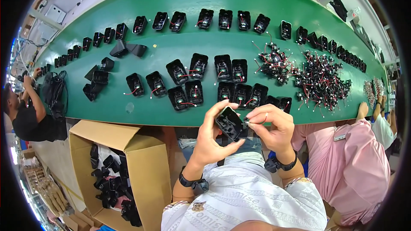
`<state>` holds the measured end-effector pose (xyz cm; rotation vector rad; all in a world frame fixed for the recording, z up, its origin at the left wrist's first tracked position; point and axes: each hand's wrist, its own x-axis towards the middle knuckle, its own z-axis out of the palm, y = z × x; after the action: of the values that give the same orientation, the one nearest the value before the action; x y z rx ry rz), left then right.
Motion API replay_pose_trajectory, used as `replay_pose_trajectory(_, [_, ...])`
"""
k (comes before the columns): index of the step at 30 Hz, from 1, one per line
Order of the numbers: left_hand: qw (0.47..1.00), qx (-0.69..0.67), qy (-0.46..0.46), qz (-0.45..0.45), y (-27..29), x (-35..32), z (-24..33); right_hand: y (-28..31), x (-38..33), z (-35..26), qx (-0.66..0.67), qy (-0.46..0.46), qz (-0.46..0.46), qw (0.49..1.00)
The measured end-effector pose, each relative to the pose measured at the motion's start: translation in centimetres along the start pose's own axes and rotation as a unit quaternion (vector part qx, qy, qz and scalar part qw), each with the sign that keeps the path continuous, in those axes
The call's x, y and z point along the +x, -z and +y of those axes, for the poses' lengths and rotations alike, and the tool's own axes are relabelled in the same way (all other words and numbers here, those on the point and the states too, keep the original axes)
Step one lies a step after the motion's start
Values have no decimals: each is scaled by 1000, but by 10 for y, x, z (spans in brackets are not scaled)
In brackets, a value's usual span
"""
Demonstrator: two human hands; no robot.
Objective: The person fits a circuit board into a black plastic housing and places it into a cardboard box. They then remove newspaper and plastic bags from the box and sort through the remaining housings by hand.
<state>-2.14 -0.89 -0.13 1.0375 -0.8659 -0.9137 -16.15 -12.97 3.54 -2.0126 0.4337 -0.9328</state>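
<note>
By the L hand [209,141], a blk housing [229,125] is gripped btw thumb & fingers, tilted, hollow side facing the camera, at the near edge of the green table [180,47]. By the R hand [277,131], a tiny part [245,121] is pinched btw thumb & fingertips, just beside the housing; exact kind can't be told. Just beyond, more housings w/ red wires [199,65] are set out in groups; farther back, a long curved row of housings [225,19] is lined up. To the R, wired parts [321,79] are heaped. Lower L, dark pcs [112,188] are held in an open carton [147,167]. A co-worker in pink [351,162] is seen at R, another in blk [30,122] far L.
</note>
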Motion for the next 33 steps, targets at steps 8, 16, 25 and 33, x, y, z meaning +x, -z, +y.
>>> replay_pose_trajectory(8, [988, 129, -83, -13, -1, 9, -7, 6, 2, 2, -31, 114, -33, 992])
replay_pose_trajectory(16, [938, 282, -203, 2, -13, 25, -7, 12, -10, 2, -16, 10, 10, 1000])
replay_pose_trajectory(25, [846, 335, -399, 116, -31, 29, -38, -19, -22, 1, 250, -204, 163, 932])
replay_pose_trajectory(33, [819, 371, -412, 147, -39, 36, -55, -38, -19, 14, 272, -211, 224, 912])
